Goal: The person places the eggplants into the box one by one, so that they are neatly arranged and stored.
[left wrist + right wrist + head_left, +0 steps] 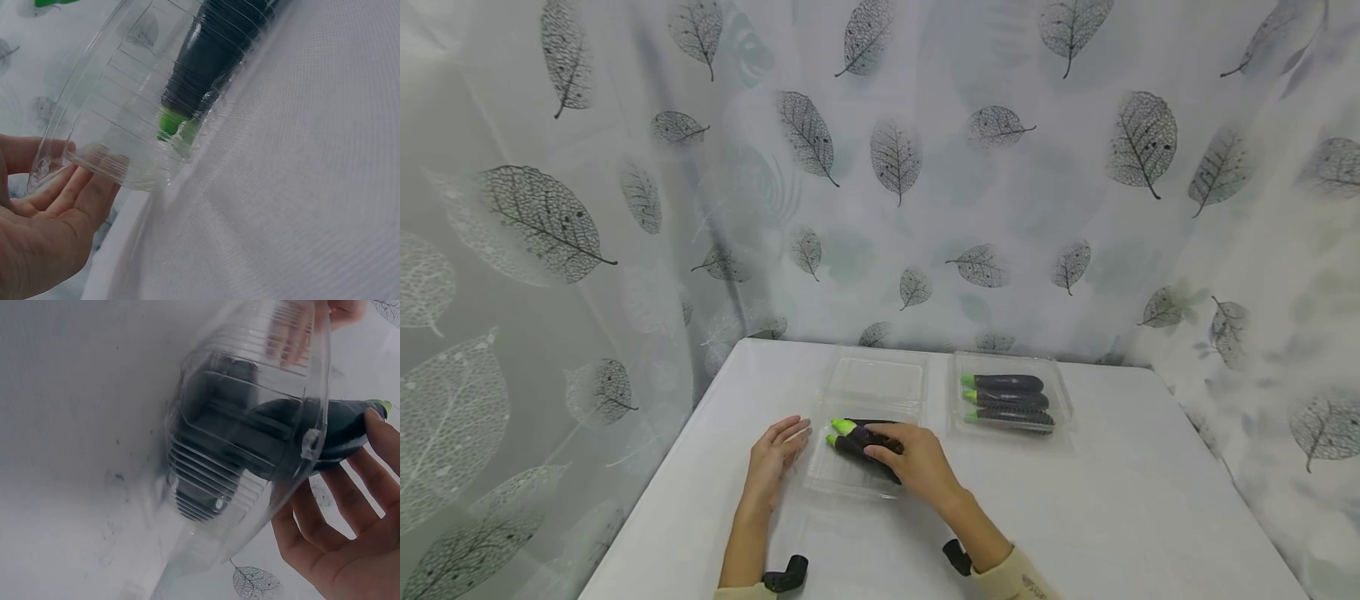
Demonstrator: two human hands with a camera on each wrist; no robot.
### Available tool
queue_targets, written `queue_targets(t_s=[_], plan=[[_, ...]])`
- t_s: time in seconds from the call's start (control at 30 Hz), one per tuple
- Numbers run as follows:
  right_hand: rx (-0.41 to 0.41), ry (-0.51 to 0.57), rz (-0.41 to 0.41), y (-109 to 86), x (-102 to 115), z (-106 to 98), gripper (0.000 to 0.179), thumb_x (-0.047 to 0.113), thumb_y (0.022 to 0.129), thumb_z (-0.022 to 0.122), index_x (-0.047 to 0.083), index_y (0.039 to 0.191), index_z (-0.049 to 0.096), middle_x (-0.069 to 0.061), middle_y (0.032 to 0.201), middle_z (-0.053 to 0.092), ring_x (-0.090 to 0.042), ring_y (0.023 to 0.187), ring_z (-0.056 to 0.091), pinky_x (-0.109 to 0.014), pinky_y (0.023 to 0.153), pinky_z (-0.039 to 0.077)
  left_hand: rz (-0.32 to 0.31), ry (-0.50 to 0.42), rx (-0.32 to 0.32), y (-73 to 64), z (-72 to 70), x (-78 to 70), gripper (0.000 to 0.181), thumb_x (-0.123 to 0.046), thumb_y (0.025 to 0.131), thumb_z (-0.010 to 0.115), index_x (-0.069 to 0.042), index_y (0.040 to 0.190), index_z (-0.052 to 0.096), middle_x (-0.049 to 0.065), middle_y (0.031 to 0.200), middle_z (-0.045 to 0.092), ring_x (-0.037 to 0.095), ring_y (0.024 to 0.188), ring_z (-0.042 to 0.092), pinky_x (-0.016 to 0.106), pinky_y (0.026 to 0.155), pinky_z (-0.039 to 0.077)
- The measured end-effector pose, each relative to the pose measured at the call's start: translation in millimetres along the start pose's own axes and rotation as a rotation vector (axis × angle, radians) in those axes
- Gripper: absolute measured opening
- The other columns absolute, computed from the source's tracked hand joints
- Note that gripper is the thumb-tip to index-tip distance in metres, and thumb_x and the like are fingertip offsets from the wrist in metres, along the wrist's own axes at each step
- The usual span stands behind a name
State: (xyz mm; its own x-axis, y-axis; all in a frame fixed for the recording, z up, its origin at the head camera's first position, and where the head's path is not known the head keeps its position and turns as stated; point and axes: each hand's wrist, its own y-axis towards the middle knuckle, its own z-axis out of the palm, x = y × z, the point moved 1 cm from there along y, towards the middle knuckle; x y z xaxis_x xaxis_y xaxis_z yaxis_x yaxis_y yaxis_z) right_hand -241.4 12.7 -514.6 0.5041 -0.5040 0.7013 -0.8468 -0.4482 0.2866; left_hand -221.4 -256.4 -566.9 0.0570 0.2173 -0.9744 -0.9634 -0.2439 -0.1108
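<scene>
My right hand (921,462) grips a dark eggplant (863,433) with a green stem end, thumb on one side and fingers on the other. In the right wrist view this eggplant (347,428) leans out over the rim of a clear plastic clamshell box (319,381). Under it in the box lies another eggplant (848,447); the left wrist view shows an eggplant (203,62) through the ribbed wall. My left hand (769,462) is at the box's left side, its fingers (78,187) fairly straight against the clear wall. The hand partly hides the held eggplant.
The box's clear lid (880,379) lies folded back behind it. To the right stands a second clear box (1063,392) with three eggplants (1009,383) inside. Both are on a white table (1112,500), with a leaf-print curtain (940,208) around its back and sides.
</scene>
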Motion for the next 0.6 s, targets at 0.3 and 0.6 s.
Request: queue_targets(t_s=[0.3,0.6], plan=[[0.091,-0.107,-0.021,-0.1,-3.8,14.6,0.039,0.037,0.094,0.076,0.022,0.130,0.075,0.003,0.121,0.075,-0.021,0.113,0.070,-0.042,0.093,0.061,0.009,0.015,0.011,-0.6,0.3,0.3,0.050,-0.003,0.103,0.061,0.003,0.150,0.046,0.022,0.150,0.055,0.033,0.138,0.056,0.025,0.107,0.053],[0.078,-0.261,-0.093,0.1,-6.7,29.8,0.037,0.037,0.090,0.081,0.023,0.124,0.078,0.005,0.110,0.074,-0.015,0.099,0.066,-0.035,0.084,0.060,0.006,0.018,0.005,-1.3,-0.4,0.2,0.050,-0.004,0.102,0.063,0.001,0.149,0.048,0.022,0.150,0.056,0.033,0.137,0.057,0.021,0.104,0.054]])
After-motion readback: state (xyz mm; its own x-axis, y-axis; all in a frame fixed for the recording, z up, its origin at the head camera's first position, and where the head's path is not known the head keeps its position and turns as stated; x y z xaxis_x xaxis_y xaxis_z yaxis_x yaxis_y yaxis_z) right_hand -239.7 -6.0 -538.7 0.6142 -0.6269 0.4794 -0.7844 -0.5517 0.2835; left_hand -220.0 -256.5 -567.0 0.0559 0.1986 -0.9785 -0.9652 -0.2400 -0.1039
